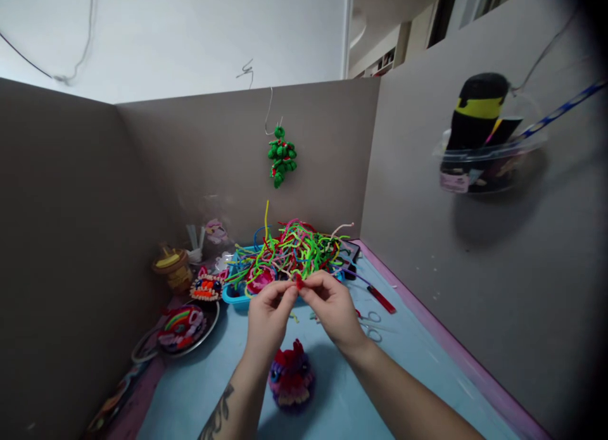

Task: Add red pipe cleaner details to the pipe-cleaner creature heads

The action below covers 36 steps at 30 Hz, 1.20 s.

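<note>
My left hand point(270, 310) and my right hand point(332, 307) meet fingertip to fingertip over the middle of the table. Between their pinched fingers is a short red piece of pipe cleaner point(299, 282); most of it is covered by the fingers. Below, between my forearms, stands a fuzzy purple and red pipe-cleaner figure point(292, 377) with blue eyes and a pale strip near its base. Just behind my hands, a blue basket point(232, 295) overflows with tangled pipe cleaners point(304, 250) in green, yellow, pink and red.
Scissors point(373, 326) and a red-handled tool point(381, 299) lie to the right. At left, a metal pan point(209, 329) holds a rainbow-coloured piece, beside an orange fuzzy figure point(207, 287). A green ornament point(282, 156) hangs on the back panel; a plastic tub point(494, 152) hangs on the right one.
</note>
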{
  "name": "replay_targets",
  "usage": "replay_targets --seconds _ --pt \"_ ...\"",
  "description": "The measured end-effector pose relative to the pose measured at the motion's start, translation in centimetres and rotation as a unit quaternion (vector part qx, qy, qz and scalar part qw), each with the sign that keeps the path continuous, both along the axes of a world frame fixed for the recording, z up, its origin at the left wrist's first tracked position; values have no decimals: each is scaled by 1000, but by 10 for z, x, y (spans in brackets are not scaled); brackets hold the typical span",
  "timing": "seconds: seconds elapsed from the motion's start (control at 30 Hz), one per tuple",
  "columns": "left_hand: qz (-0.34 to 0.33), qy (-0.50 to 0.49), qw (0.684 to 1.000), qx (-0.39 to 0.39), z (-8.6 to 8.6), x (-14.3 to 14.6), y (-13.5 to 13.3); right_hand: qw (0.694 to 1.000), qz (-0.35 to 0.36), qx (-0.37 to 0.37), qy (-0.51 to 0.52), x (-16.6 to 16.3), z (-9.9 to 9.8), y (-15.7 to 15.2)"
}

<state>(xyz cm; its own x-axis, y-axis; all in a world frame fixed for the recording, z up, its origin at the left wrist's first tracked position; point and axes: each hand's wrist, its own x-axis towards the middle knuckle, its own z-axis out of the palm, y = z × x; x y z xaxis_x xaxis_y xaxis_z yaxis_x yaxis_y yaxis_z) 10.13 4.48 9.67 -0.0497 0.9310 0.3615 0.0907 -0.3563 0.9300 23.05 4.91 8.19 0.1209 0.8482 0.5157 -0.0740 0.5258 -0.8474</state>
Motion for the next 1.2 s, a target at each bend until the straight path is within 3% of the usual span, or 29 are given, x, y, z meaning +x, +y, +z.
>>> replay_targets --seconds 0.17,0.3,0.5,0.63,0.87,1.03,1.2 --pt "-17 14 1000 5 5 -4 -1 999 10 -33 0 0 5 -6" --pt "9 21 1000 4 4 -7 0 997 34 -67 -6 0 9 -10" --pt "69 71 992 74 2 -8 -2 996 63 -38 -57 1 7 -9" --pt "66 101 987 102 1 -6 -3 994 53 -47 -82 3 9 -10" --pt "-30 52 998 17 -1 -3 0 987 -43 7 -154 16 22 -12" --pt "-139 -26 989 -41 1 -1 -2 989 -42 24 -141 21 25 -11" --pt "-248 -136 954 -100 -3 3 -2 996 17 -25 -87 22 20 -4"
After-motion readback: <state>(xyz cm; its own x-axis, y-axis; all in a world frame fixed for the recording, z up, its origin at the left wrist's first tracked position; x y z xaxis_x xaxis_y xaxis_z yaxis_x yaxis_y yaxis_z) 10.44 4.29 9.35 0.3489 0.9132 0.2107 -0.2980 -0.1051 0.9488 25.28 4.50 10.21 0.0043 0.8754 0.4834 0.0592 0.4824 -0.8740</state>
